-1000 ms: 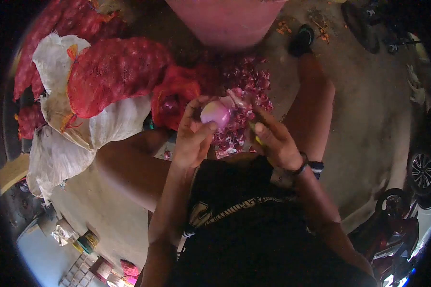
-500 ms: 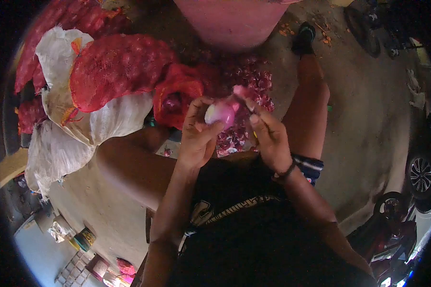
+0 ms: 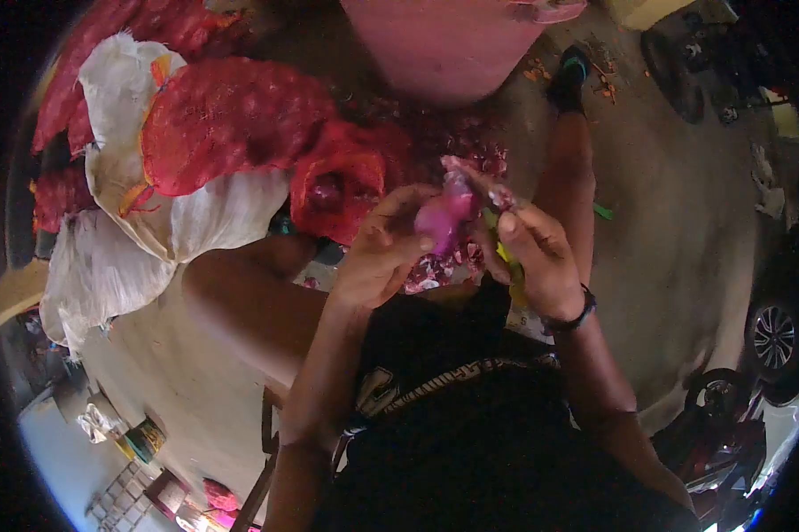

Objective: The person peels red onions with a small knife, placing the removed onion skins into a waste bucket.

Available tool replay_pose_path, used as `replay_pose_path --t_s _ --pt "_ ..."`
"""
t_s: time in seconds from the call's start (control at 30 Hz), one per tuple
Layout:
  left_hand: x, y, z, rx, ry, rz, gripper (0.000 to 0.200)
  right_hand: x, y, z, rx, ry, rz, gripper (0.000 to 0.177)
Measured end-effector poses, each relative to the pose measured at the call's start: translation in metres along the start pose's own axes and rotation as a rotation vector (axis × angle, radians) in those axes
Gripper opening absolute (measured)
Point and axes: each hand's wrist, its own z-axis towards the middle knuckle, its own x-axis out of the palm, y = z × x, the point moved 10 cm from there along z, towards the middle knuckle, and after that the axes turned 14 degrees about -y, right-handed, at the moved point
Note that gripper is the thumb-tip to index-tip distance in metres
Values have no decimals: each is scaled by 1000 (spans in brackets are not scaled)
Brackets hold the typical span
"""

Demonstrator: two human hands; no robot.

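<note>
A pink-purple onion [image 3: 444, 219] is held in my left hand [image 3: 378, 253], between thumb and fingers. My right hand [image 3: 537, 257] is just right of it, its fingers closed around a yellow-green handle [image 3: 509, 259] that looks like a knife's. A strip of onion skin [image 3: 470, 173] stretches between the onion and my right fingertips. Reddish onion peels [image 3: 430, 273] lie on the ground below both hands. Left of my left hand, an open red mesh sack [image 3: 339, 215] shows onions inside.
Full red mesh sacks [image 3: 231, 124] and white woven sacks [image 3: 226, 213] lie to the left. A pink tub [image 3: 444, 53] stands ahead. My legs flank the peels. At the right are a wheel [image 3: 774, 337] and a motorcycle [image 3: 718, 426].
My right hand has moved right and slightly down, away from the onion. The onion has turned and shifted right with my left hand, and more of the yellow-green handle shows.
</note>
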Motion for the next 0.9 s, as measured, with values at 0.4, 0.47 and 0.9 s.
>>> replay_pose_path --t_s 0.4,0.47,0.9 --pt "-15 -16 -6 47 -35 79 58 -21 20 4 -63 -206 -33 47" --pt "-20 -16 -5 6 -23 -85 55 -25 17 8 -119 -245 -414 50" --pt "-9 -32 -7 157 -52 -91 51 26 -3 -10 -281 81 -449 49"
